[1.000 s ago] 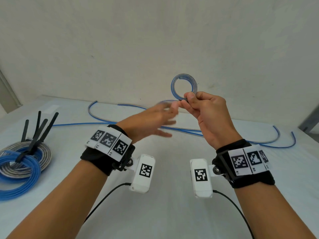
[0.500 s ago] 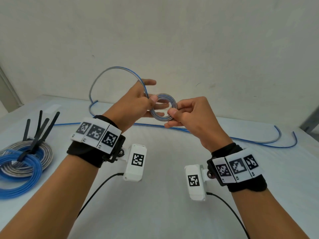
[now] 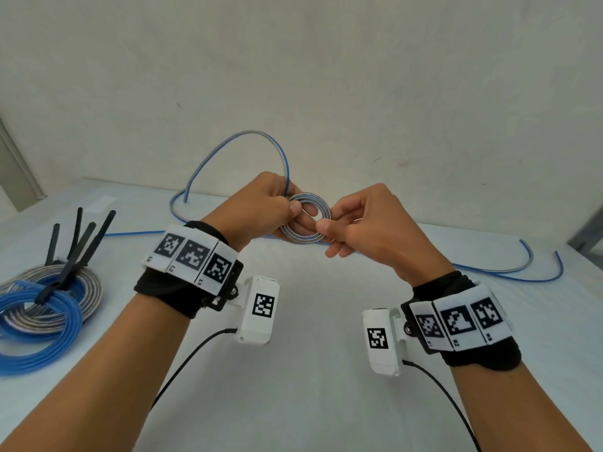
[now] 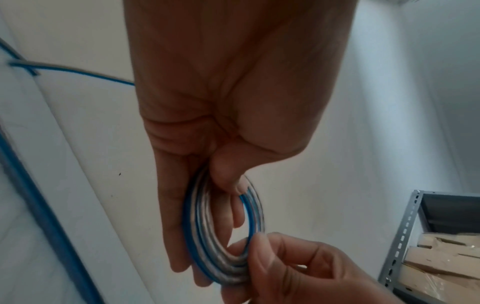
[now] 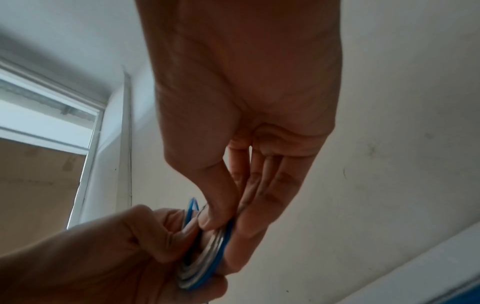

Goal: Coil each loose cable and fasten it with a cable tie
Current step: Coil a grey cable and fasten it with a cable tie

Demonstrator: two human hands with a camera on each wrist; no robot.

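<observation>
A small coil (image 3: 305,220) of blue-and-silver flat cable is held in the air above the white table (image 3: 293,370). My left hand (image 3: 261,207) pinches its left side, thumb over the turns (image 4: 228,179). My right hand (image 3: 352,223) pinches the coil's right side between thumb and fingers (image 5: 207,220). From the left hand a loose loop of the cable (image 3: 241,138) arches up and drops to the table, where the rest of the cable (image 3: 522,272) trails to the right. The coil (image 4: 221,257) and the coil (image 5: 205,265) show several turns.
Two finished coils, one blue (image 3: 36,324) and one silver (image 3: 81,288), lie at the table's left, each bound with black cable ties (image 3: 81,246) sticking up. A wall stands behind the table. A metal shelf with cardboard boxes (image 4: 441,246) stands off to the right.
A second ago my right hand alone held the small coil up while the left reached in. The left hand has since brought a new loop of cable onto the coil and now grips it too; the coil has come lower.
</observation>
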